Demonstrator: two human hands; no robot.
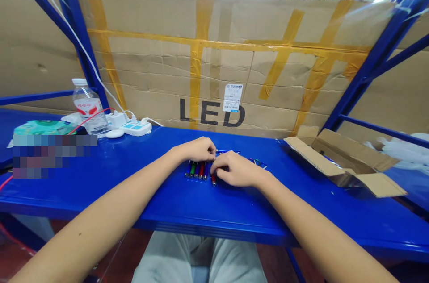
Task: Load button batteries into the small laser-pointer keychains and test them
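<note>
A row of several slim, shiny tubes [197,171] in blue, green, red and purple lies side by side on the blue table [134,171]; they look like small penlights with silver ends. My left hand [202,149] curls over the far ends of the row, and whatever its fingers hold is hidden. Just right of the row, my right hand [237,169] has its fingers closed around a red tube [213,179]. Behind the hands lies another blue tube [225,151]. Further small tubes or clips [257,162] lie partly hidden beyond my right hand.
An open cardboard box [321,158] stands at the right. Toward the back left are a water bottle [89,106], a white power strip [136,127] with cables, and a green packet [43,127]. A large cardboard sheet [150,77] marked LED stands along the back between blue posts.
</note>
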